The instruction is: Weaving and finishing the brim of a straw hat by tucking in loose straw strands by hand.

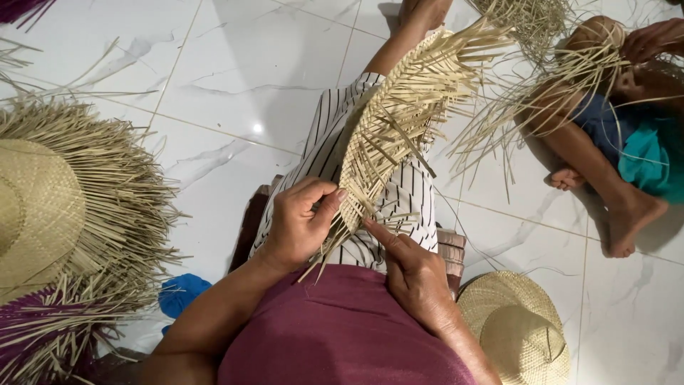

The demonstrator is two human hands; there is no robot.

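Note:
A half-woven straw piece (388, 128) with many loose pale strands at its edges lies tilted across my lap, over a white skirt with black stripes (335, 142). My left hand (299, 224) grips its near lower edge, thumb pressed on the weave. My right hand (410, 267) touches the same edge from the right, its index finger pinching strands next to the left thumb.
A large unfinished straw hat with loose fringe (50, 207) lies at left on the white tiled floor (242, 78), with purple-dyed straw (43, 328) below it. A finished straw hat (516, 331) sits at lower right. Another person (605, 135) sits at upper right, weaving straw. A blue cloth (182, 292) lies nearby.

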